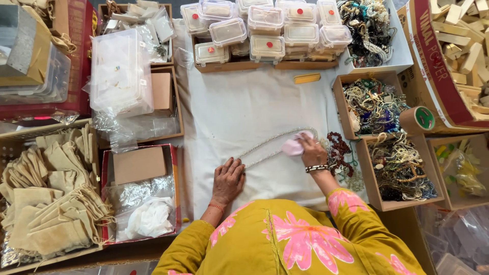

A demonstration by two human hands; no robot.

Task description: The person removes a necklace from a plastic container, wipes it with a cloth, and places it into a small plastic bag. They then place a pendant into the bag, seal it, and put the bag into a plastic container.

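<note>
Necklace (270, 145) lies pinned under flat left hand (227, 179); right hand (311, 152) fingers press pink cloth (294, 146) on it.

necklace (275, 145) end under left hand (227, 180) | wood-block box (461, 46) cropped right

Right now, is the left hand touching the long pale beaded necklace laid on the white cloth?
Touching. The head view shows the left hand flat on the white cloth, fingertips pinning the necklace's near end.

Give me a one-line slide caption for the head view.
Left hand presses a pale beaded necklace onto the white cloth while the right hand rubs it with a pink cloth.
</note>
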